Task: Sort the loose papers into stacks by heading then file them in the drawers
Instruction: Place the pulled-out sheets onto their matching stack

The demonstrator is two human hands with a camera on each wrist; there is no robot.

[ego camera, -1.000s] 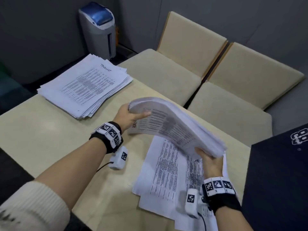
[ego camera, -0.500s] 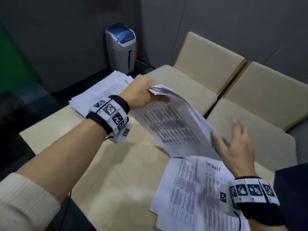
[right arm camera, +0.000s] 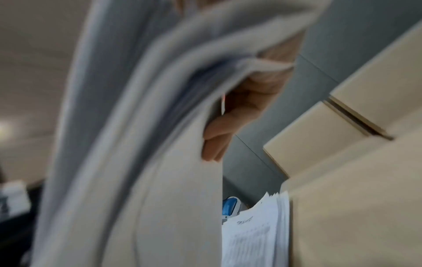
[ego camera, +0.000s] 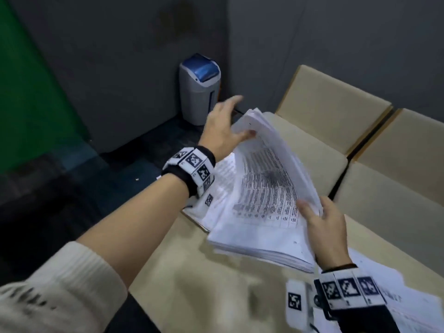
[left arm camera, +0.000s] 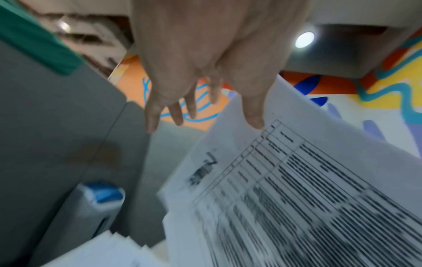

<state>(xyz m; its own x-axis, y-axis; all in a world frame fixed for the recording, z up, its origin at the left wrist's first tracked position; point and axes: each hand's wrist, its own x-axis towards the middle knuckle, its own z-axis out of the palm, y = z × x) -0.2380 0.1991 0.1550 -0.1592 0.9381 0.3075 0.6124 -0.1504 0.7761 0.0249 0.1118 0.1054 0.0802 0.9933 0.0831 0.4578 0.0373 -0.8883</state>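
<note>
A thick bundle of printed papers stands tilted over the far-left stack on the beige table. My right hand grips the bundle's near edge, thumb in front and fingers curled behind. At the bundle's top edge is my left hand, its fingers straight and spread, only the thumb touching the paper. In the left wrist view the hand shows the same over a tabled sheet. The right wrist view is blurred, with the bundle filling it and the stack beyond.
Loose printed sheets lie on the table at the lower right. A grey bin with a blue lid stands on the floor beyond the table's far-left corner. Two beige chairs stand along the table's far side.
The bundle has swung left and now stands over the far-left stack. My right hand, open half a second ago, grips its near edge again. My left hand's fingers have straightened.
</note>
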